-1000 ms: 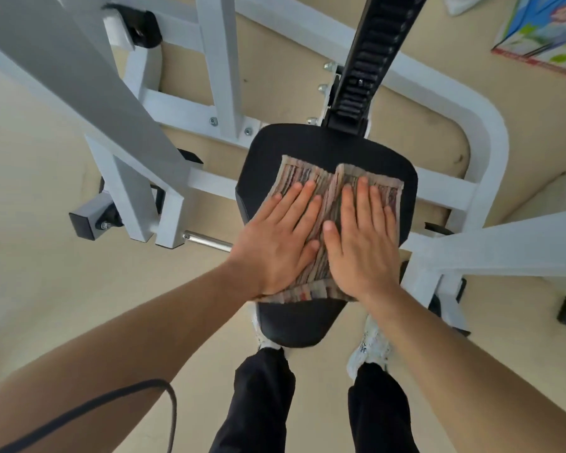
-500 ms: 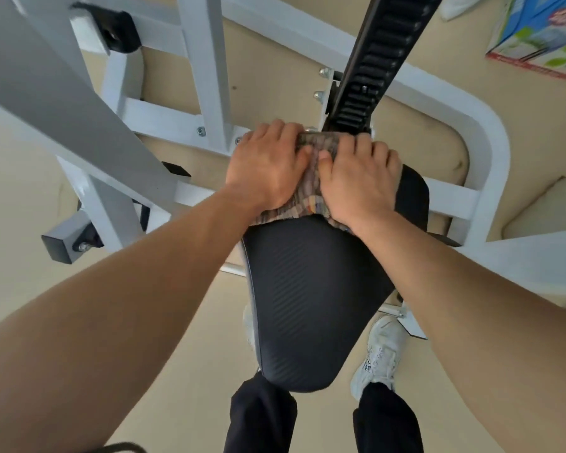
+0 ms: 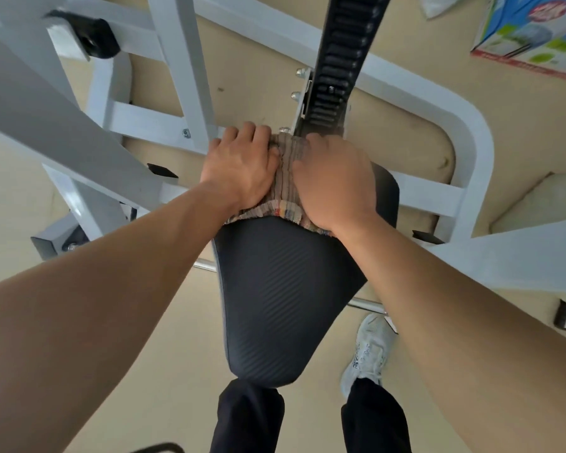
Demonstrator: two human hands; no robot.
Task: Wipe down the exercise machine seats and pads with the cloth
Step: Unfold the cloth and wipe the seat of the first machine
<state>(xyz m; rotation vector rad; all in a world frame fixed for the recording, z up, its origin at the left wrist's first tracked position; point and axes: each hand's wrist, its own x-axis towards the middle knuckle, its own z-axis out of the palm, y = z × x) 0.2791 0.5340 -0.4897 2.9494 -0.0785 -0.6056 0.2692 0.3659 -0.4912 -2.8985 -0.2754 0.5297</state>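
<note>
The black padded seat [image 3: 281, 289] of the white exercise machine fills the middle of the view, its narrow end toward me. A striped, brownish cloth [image 3: 290, 168] lies bunched on the seat's far end, just below the black ribbed upright [image 3: 337, 60]. My left hand [image 3: 242, 168] and my right hand [image 3: 335, 178] sit side by side on the cloth. Both hands' fingers curl down over the cloth at the seat's far edge. Most of the cloth is hidden under the hands.
White frame tubes [image 3: 468, 132] run around and behind the seat, and a thick beam [image 3: 46, 119] crosses at the left. A colourful box [image 3: 533, 31] lies on the beige floor at the top right. My legs and a white shoe [image 3: 368, 351] stand below the seat.
Both hands have pushed the cloth from the seat's middle to its far end, where it has bunched up. The flat fingers now curl over the far edge.
</note>
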